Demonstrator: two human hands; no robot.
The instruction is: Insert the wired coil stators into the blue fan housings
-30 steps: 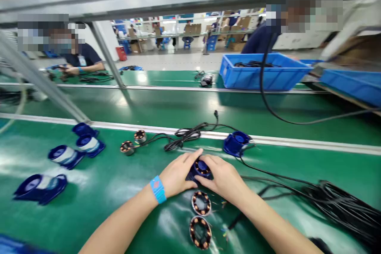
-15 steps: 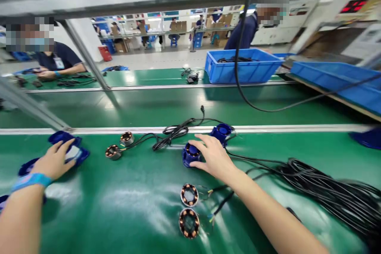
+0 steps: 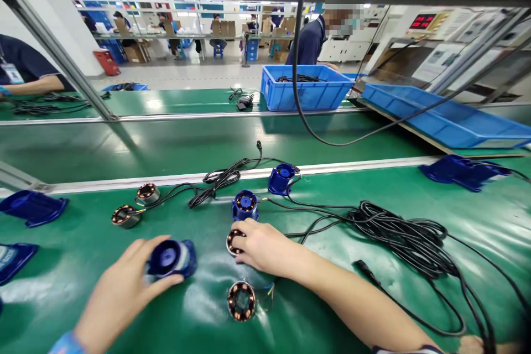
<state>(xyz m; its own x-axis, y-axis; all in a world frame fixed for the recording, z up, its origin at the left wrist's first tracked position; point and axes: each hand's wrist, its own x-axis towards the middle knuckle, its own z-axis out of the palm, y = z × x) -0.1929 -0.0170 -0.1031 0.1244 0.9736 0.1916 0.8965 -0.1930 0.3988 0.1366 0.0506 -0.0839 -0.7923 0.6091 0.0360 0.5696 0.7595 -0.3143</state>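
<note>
My left hand (image 3: 120, 290) grips a blue fan housing (image 3: 172, 258) by its side, just above the green mat. My right hand (image 3: 263, 246) closes its fingers on a copper-wound stator (image 3: 233, 241) lying on the mat. A second stator (image 3: 241, 301) with short coloured wires lies nearer to me. Beyond my right hand stands a blue housing with a stator in it (image 3: 245, 205), and another blue housing (image 3: 282, 177) sits by the rail, both wired to black cable.
Two more stators (image 3: 147, 193) (image 3: 124, 215) lie at the left with a cable bundle (image 3: 215, 180). A large coil of black cables (image 3: 406, 232) fills the right. Blue housings (image 3: 33, 207) sit far left and far right (image 3: 462, 170). Blue bins (image 3: 305, 91) stand across the belt, where other people work.
My left hand has brought a blue housing from the far left pile toward the middle. My right hand left the assembled housing and moved down onto a stator.
</note>
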